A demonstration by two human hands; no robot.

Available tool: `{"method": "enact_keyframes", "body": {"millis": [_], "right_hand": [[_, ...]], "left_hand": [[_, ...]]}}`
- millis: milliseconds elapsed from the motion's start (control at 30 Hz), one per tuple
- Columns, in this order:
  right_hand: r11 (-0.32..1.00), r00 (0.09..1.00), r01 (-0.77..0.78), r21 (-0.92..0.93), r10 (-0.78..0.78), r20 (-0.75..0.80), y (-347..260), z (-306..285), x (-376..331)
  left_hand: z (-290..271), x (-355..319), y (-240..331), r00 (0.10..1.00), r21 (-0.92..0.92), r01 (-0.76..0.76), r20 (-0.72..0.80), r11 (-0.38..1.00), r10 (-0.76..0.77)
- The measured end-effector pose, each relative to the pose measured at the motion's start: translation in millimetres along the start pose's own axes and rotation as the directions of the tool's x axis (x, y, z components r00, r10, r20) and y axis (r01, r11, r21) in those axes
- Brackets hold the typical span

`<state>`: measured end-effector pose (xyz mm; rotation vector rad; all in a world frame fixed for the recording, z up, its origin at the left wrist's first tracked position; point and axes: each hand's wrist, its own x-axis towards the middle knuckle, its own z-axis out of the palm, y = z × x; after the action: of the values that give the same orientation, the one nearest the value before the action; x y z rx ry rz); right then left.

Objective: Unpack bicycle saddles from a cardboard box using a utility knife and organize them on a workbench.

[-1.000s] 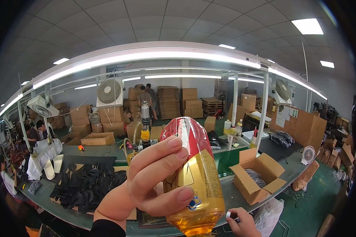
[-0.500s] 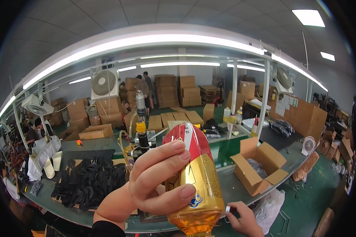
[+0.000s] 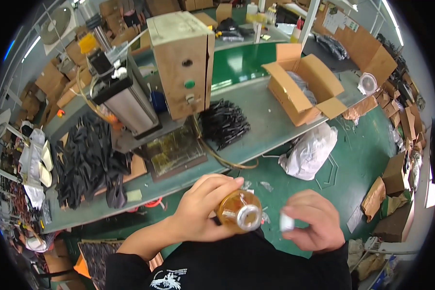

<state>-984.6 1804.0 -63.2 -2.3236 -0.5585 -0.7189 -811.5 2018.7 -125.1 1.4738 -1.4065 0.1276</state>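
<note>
My left hand (image 3: 198, 208) is wrapped round a bottle (image 3: 230, 205) of amber drink, close to my chest. The bottle's uncapped mouth points up toward me, and its label is mostly out of sight. Just to the right, apart from the bottle, my right hand (image 3: 320, 220) pinches a small white bottle cap (image 3: 286, 222) between thumb and fingers. That hand is slightly blurred.
A machine with a box-shaped control housing (image 3: 179, 63) and metal cylinder (image 3: 133, 104) stands on the workbench (image 3: 258, 108). Black pieces (image 3: 89, 162) lie heaped left of it, thin black ones (image 3: 224, 124) right. Farther right are an open carton (image 3: 285, 94) and white plastic bag (image 3: 309, 151).
My left hand has lowered the bottle from its raised, mouth-down tilt to chest level, mouth up. My right hand with the cap now shows more fully beside it. The view has tipped downward.
</note>
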Motion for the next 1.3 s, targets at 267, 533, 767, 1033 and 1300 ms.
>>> {"method": "enact_keyframes", "body": {"millis": [267, 533, 767, 1033, 1300], "right_hand": [[0.945, 0.935, 0.137, -0.297, -0.024, 0.354, 24, 51, -24], [0.832, 0.811, 0.536, -0.142, -0.460, 0.362, 39, 88, -70], [0.924, 0.833, -0.040, -0.380, 0.241, 0.498, 46, 85, -119], [0.918, 0.901, 0.103, -0.384, 0.077, 0.426, 62, 75, -168], [0.370, 0.376, -0.925, 0.084, 0.869, 0.322, 74, 136, -206]], "left_hand": [[36, -61, -34, 0.945, 0.084, 0.194, 0.250, 0.977, -0.209], [46, -88, -58, 0.675, -0.190, 0.420, 0.719, 0.887, -0.166], [90, -83, -49, 0.713, 0.021, 0.335, 0.648, 0.942, -0.268], [133, -90, -40, 0.729, 0.086, 0.368, 0.592, 0.926, -0.345], [157, -125, -42, 0.896, 0.423, 0.123, 0.341, 0.898, -0.284]]}}
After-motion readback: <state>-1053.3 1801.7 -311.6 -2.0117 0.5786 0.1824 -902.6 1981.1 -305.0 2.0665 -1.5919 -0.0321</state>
